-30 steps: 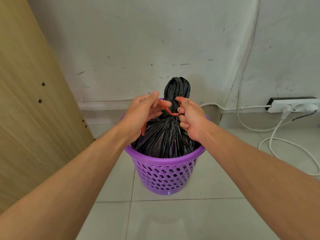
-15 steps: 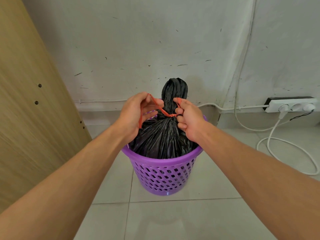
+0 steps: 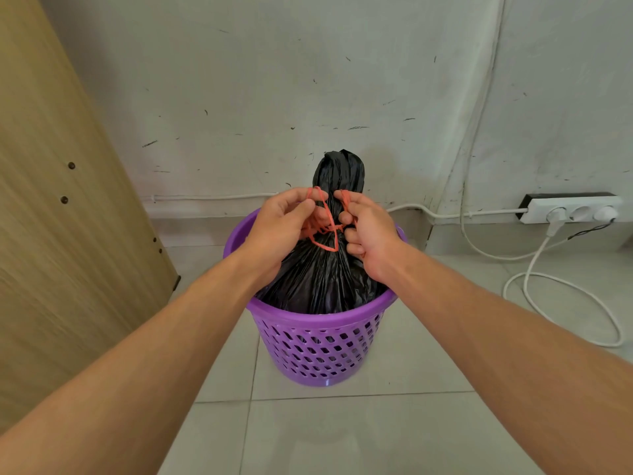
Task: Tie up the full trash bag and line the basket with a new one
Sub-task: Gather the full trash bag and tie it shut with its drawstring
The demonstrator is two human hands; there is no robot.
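A full black trash bag [image 3: 320,279] sits in a purple perforated basket [image 3: 318,341] on the tiled floor. Its gathered neck stands upright above my hands. A red drawstring [image 3: 325,231] wraps the neck and hangs in a loop in front. My left hand [image 3: 282,228] pinches one end of the string on the left of the neck. My right hand [image 3: 368,228] grips the other end on the right, fingers curled. Both hands touch the bag just above the basket rim.
A wooden panel [image 3: 61,217] stands close on the left. The scuffed white wall is right behind the basket. A white power strip [image 3: 572,212] with plugs sits at the right, and its white cables [image 3: 561,296] loop over the floor.
Both hands have risen slightly and drawn closer around the neck. The red string now crosses into a hanging loop in front of the bag.
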